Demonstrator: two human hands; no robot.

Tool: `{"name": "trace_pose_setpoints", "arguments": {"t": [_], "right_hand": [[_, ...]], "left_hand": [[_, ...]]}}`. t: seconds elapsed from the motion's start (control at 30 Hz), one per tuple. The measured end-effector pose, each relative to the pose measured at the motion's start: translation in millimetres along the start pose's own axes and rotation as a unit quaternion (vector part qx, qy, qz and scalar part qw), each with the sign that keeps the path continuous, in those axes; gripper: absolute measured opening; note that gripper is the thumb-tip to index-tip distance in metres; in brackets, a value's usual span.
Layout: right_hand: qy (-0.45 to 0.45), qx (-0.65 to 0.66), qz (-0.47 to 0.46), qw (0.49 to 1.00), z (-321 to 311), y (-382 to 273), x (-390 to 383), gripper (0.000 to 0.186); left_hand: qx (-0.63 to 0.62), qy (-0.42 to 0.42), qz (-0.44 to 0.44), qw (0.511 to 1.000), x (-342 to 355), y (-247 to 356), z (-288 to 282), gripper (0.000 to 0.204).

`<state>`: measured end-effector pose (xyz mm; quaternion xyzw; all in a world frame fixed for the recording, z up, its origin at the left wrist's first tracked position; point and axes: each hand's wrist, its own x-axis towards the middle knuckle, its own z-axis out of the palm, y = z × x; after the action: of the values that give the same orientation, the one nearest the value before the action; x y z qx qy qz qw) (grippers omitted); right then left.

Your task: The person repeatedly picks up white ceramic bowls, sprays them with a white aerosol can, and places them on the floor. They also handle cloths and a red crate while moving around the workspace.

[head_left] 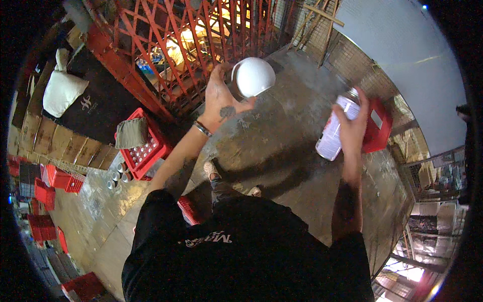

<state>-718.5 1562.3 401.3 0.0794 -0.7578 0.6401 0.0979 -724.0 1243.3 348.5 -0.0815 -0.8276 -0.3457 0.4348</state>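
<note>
My left hand [221, 103] is raised ahead of me, thumb and fingers closed around the edge of a glossy white rounded object [255, 77], shaped like a small bowl or dome. Its far side is hidden. To the right, my right hand [352, 126] is wrapped round a white and purple spray can [331, 133], held tilted with its top up and away from me. The index finger lies over the nozzle. A faint pale mist hangs between the can and the white object, which stay well apart.
A red folding gate [176, 48] stands ahead left. A red crate [161, 151] of cans with a grey cloth [132, 133] stands at left, with several cans [116, 176] beside it. Another red crate [377, 126] lies behind my right hand, near a large white panel [402, 60].
</note>
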Motion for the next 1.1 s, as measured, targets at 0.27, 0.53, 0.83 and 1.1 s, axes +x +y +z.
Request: {"name": "trace_pose_setpoints", "arguments": {"t": [0.27,0.53,0.83,1.1], "right_hand": [[-0.047,-0.136,-0.249,0.958,74,-12,-21,0.071],[-0.005,-0.149,-0.206,0.967,65,-16,-13,0.068],[0.149,-0.179,-0.204,0.951,47,-26,9,0.067],[-0.044,-0.137,-0.24,0.96,76,-60,-27,0.066]], "left_hand": [[0.03,-0.105,0.136,0.985,44,2,-5,0.085],[0.106,-0.136,0.272,0.947,76,8,-7,0.076],[0.15,-0.126,0.338,0.921,84,23,-4,0.062],[0.147,-0.142,0.36,0.911,92,26,-10,0.059]]}}
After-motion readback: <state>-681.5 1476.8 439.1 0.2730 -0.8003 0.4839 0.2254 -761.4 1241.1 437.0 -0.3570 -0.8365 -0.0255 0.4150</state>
